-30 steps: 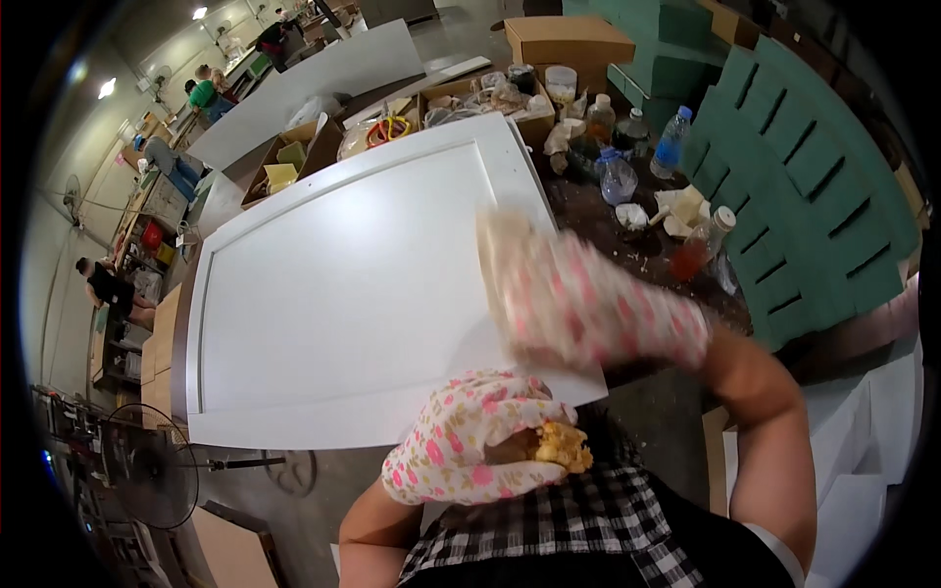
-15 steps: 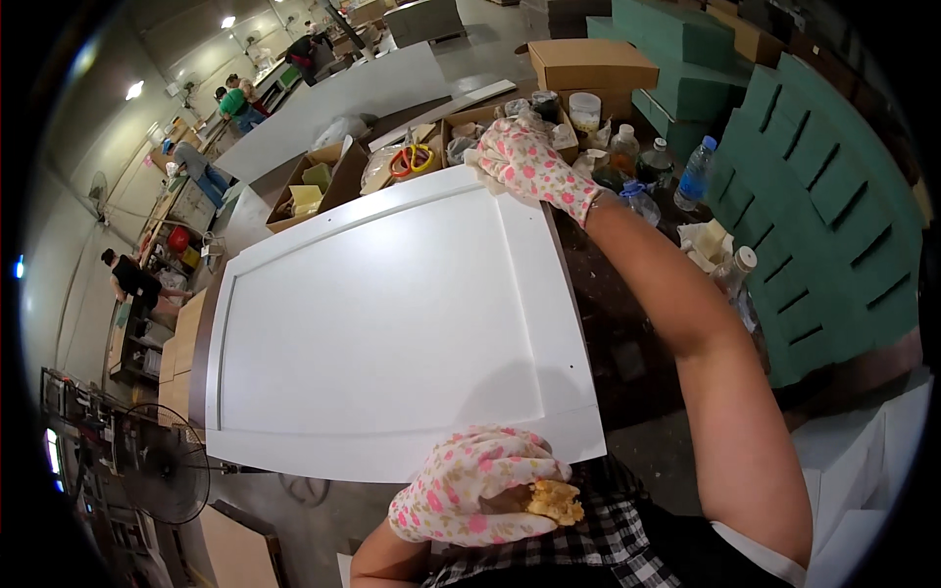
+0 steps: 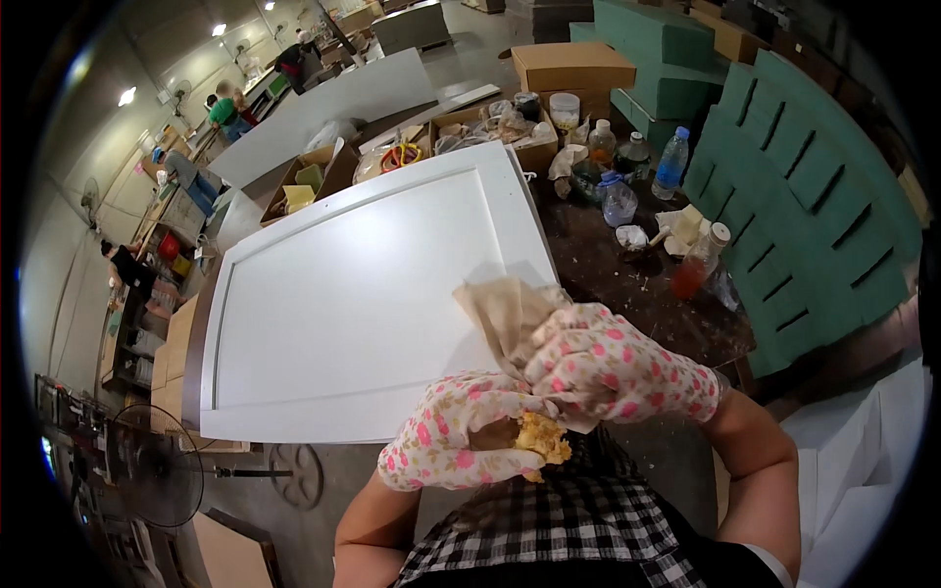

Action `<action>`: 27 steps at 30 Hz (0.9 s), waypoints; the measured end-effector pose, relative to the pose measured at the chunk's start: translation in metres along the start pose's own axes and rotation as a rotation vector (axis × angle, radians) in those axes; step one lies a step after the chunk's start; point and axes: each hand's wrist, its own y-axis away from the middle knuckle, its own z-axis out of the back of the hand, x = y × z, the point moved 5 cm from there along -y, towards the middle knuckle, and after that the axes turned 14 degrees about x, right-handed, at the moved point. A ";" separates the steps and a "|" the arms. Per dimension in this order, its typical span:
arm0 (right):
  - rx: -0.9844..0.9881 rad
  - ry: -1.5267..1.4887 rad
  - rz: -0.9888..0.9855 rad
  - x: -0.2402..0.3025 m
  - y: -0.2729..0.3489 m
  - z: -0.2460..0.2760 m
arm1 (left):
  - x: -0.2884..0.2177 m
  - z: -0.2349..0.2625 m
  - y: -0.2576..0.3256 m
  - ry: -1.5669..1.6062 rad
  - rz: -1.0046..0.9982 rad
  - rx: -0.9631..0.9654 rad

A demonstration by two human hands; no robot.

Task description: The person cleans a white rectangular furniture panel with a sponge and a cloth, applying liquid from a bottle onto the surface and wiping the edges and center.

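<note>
The pink-flowered, white-gloved left hand (image 3: 446, 436) curls around a rough yellow lump (image 3: 544, 438) by the near edge of a white rectangular panel (image 3: 343, 284); the similarly gloved right hand (image 3: 619, 367) pinches a bunched, thin beige cloth (image 3: 504, 312) over the panel's near right corner.

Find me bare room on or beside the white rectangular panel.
Left of the crumpled beige cloth, the panel's recessed middle is bare. A crumb-specked patch of dark brown tabletop lies between the panel's right edge and the clear bottle of red liquid. Open brown cardboard boxes crowd the far edge; the right floral-gloved hand crowds the near right corner.
</note>
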 end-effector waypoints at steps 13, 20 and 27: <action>-0.224 0.489 -0.377 -0.231 -0.096 0.086 | -0.007 0.000 -0.008 0.019 -0.087 0.104; -0.325 0.578 -0.132 -0.205 -0.072 0.065 | 0.000 0.003 -0.004 0.063 -0.015 0.110; -0.204 0.410 -0.134 -0.011 -0.001 0.005 | -0.007 0.002 -0.005 0.011 -0.114 0.160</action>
